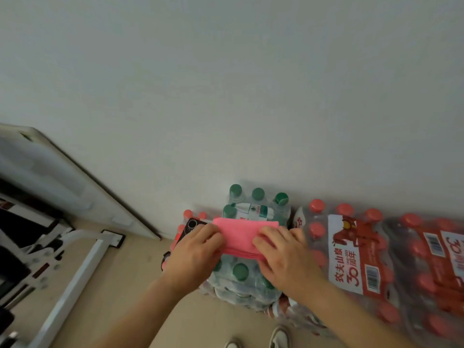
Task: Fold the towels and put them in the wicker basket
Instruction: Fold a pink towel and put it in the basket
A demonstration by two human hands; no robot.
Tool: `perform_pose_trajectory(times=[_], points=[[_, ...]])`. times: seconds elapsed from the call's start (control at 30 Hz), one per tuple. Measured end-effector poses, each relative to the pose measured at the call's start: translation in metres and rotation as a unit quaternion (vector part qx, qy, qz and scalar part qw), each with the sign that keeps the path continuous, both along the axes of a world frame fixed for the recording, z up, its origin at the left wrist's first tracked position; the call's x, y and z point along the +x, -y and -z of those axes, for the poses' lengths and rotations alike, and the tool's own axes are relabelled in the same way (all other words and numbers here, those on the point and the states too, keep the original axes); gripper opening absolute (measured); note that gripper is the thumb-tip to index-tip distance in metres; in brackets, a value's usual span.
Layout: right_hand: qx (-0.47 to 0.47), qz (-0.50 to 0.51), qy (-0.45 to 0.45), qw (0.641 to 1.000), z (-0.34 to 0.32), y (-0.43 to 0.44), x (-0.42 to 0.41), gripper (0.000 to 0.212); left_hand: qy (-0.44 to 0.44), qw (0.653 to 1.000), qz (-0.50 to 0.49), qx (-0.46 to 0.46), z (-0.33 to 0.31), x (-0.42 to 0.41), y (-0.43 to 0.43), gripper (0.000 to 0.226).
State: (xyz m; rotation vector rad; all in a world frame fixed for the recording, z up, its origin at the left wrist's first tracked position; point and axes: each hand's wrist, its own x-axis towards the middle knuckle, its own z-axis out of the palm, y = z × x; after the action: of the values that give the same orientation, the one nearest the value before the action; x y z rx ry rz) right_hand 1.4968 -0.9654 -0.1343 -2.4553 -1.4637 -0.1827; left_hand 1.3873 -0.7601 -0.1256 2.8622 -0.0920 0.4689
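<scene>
Head view: fold looks nrly done. The pink towel (243,236) lies folded small atop the green-cap bottle pack (240,272), at 6 o'clock from frame ctr. My left hand (198,249) is curled over its 9 o'clock end and my right hand (283,257) over its 3 o'clock end, both gripping, thumbs hidden, so the towel spans btwn my fingers. Next, I reckon: keep layers pinched, lift, carry to the wicker basket, which isn't in view, so find it 1st.

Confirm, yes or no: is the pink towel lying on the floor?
No, the pink towel rests atop the green-capped bottle pack, above the floor.
</scene>
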Motion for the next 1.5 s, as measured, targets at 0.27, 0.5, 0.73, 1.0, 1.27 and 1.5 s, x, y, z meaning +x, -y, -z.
perform_pose_trajectory(times=[0.27,0.5,0.73,1.0,1.27,1.5], points=[[-0.006,0.097,-0.082,0.992,-0.029,-0.019,-0.008,0.017,-0.125,0.911,-0.253,-0.302,-0.013,0.016,0.010,0.029],[-0.145,0.201,-0.194,0.949,-0.042,-0.027,0.000,0.077,-0.192,0.909,-0.217,-0.298,-0.016,0.016,-0.002,0.036],[-0.144,0.212,-0.239,0.937,-0.051,-0.011,-0.002,0.046,-0.155,0.947,-0.146,-0.240,-0.020,0.009,0.008,0.035],[0.170,0.283,-0.381,0.864,-0.076,0.059,0.007,0.043,-0.118,0.907,-0.087,-0.394,-0.042,0.042,0.048,0.044],[0.389,0.346,-0.289,0.804,-0.123,0.201,0.046,0.030,-0.153,0.787,-0.009,-0.597,-0.097,0.105,0.184,0.038],[0.143,0.335,-0.084,0.928,-0.141,0.360,0.075,0.045,-0.200,0.735,0.030,-0.647,-0.119,0.169,0.348,0.019]])
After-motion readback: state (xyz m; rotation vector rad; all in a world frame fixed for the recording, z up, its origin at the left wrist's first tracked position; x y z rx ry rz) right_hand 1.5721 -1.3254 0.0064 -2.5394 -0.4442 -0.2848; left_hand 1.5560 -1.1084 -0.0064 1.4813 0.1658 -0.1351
